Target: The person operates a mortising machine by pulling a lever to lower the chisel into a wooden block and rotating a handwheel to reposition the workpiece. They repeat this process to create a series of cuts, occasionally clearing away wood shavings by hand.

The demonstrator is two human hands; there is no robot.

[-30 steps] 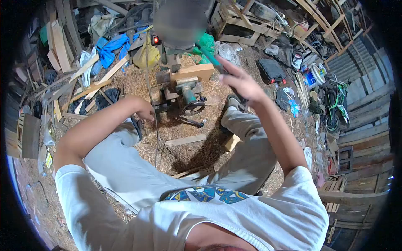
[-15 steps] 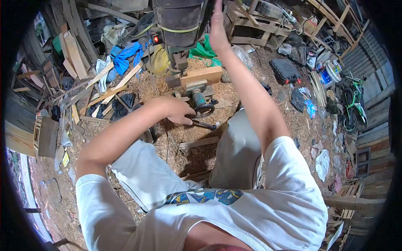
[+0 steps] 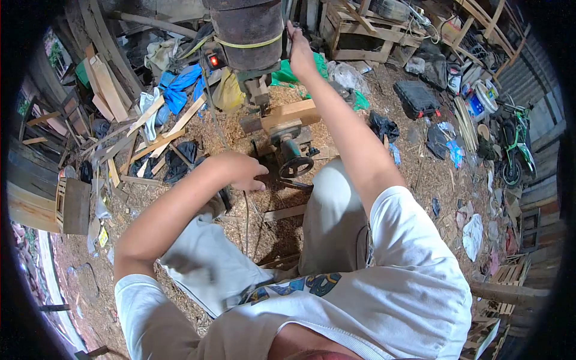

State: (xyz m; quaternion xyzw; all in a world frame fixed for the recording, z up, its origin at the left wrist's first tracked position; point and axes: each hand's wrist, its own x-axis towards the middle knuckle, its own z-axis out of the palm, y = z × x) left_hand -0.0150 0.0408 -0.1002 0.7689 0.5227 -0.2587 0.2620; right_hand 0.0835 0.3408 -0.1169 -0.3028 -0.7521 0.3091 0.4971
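Note:
A heavy upright machine with a dark cylindrical housing (image 3: 249, 45) stands in front of me, a yellow band around it. Below its head, a wooden block (image 3: 292, 115) sits clamped in a vise. Under the vise is a round handwheel (image 3: 296, 167), with a dark crank handle (image 3: 295, 184) beside it. My left hand (image 3: 241, 172) hovers just left of the handwheel, fingers stretched and holding nothing. My right hand (image 3: 302, 55) is raised at the housing's right side, its fingers closed around what looks like a dark lever, mostly hidden.
Wood shavings cover the floor (image 3: 414, 198). Wooden offcuts (image 3: 159, 141) and a blue cloth (image 3: 180, 90) lie to the left. A black case (image 3: 416, 99), a white bucket (image 3: 482, 102) and a small green motorbike (image 3: 516, 141) are at the right. A red light (image 3: 213, 60) glows on the machine.
My left hand has drawn back leftwards from the crank handle. My right hand has come down and inward against the machine's side. The camera view has shifted slightly.

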